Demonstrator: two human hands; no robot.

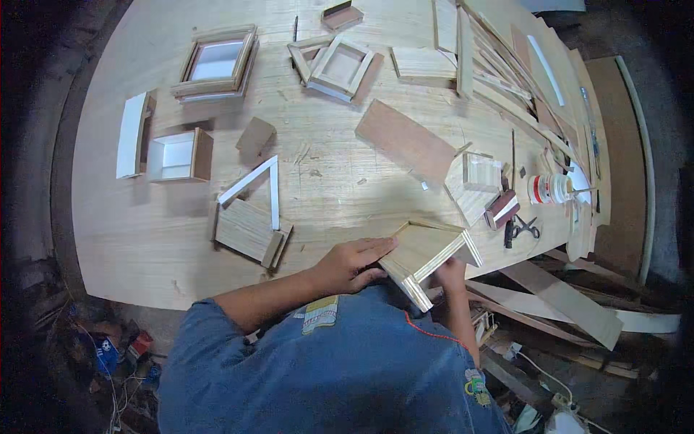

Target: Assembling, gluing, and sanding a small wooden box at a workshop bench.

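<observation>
A small house-shaped plywood box, with pale edges and an open side, is tilted over the table's near edge, close to my body. My left hand grips its left side, fingers along the upper edge and thumb below. Under its right side is my right hand, fingers curled and partly hidden behind the wood; what they hold cannot be made out. Left of my left hand lies a similar house-shaped piece with white-edged roof strips.
Square wooden frames, a small white-lined box and a brown board lie farther off. Toward the right are scissors, a dark red block, a white tub and piled wood strips. Planks lean below the right edge.
</observation>
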